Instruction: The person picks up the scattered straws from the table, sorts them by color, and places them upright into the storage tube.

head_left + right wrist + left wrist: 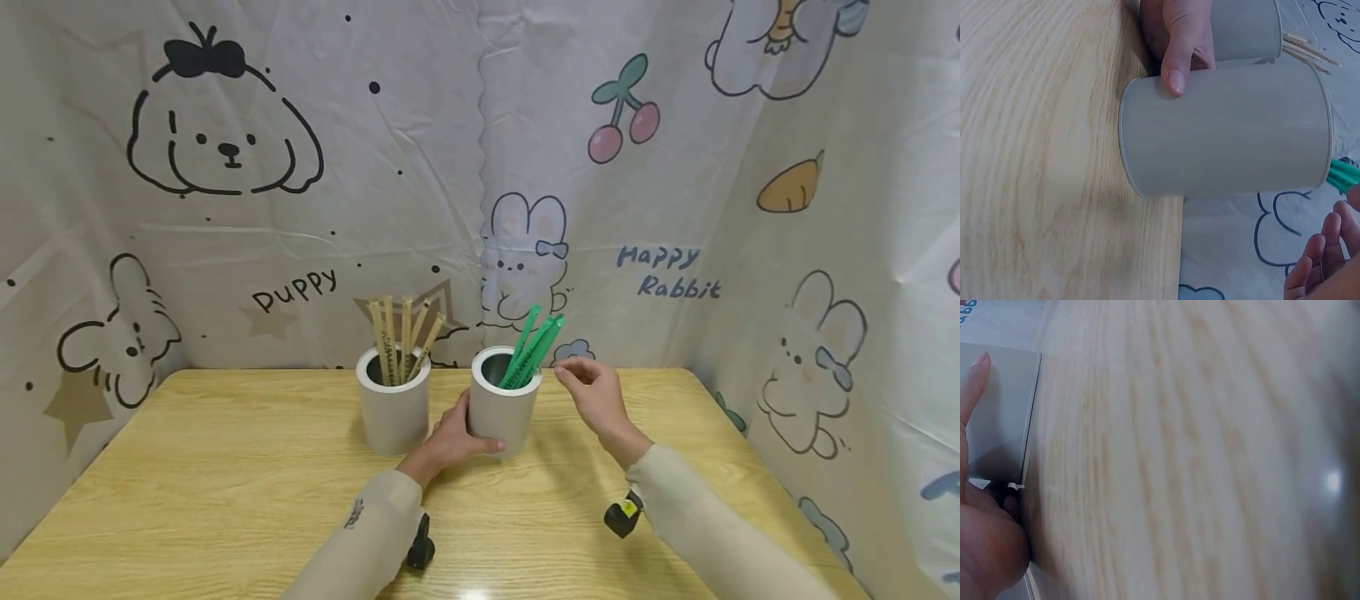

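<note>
My left hand [452, 435] grips the lower left side of a white cylindrical holder [501, 425], its thumb lying across the front. Several slim green sticks [534, 354] with dark print, like wrapped straws, lean to the right inside. My right hand [596, 396] is just right of that holder's rim, near the green sticks, with loosely bent fingers and nothing visible in them. In the right wrist view, the left thumb presses the holder's wall [1229, 131], while the right fingers [1329, 240] are spread beside its mouth.
To the left stands a matching white holder [395, 421] with several tan printed sticks [405, 342] fanned out in it. Both holders are towards the back of the wood-grain table [225, 492]. A cartoon-printed cloth [420, 167] hangs behind and at the sides.
</note>
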Tool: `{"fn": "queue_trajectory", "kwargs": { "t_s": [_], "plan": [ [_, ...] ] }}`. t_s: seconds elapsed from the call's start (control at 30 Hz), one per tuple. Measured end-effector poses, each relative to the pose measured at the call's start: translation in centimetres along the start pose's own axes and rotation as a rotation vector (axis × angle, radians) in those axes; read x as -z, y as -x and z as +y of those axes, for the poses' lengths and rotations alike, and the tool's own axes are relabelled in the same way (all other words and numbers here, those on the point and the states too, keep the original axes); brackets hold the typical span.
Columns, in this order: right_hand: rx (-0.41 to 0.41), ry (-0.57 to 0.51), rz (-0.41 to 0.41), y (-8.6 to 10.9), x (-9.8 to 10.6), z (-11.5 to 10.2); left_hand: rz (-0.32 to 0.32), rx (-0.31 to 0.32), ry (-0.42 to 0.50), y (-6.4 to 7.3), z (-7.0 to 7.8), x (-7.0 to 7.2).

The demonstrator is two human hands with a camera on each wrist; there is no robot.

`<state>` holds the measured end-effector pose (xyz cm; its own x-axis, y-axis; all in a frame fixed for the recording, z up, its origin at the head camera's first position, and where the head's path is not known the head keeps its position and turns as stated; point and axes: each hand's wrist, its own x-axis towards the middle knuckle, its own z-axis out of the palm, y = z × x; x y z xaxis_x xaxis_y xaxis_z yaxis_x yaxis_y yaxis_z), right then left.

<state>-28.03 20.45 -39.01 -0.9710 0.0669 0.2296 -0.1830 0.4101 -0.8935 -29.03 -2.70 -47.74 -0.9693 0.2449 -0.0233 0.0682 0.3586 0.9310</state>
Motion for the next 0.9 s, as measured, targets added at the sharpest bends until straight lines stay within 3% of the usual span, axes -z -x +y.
{"fn": "queue_trajectory", "kwargs": {
  "t_s": [0.67,0.9],
  "plan": [
    [-0.092,0.001,-0.013,1.5,1.5,2.6,-0.010,-0.005,0.036,0.4,0.5,-0.1],
    [-0.086,0.038,-0.116,2.2,1.0,3.3,-0.033,-0.006,0.071,0.7,0.5,0.2]
  ]
}}
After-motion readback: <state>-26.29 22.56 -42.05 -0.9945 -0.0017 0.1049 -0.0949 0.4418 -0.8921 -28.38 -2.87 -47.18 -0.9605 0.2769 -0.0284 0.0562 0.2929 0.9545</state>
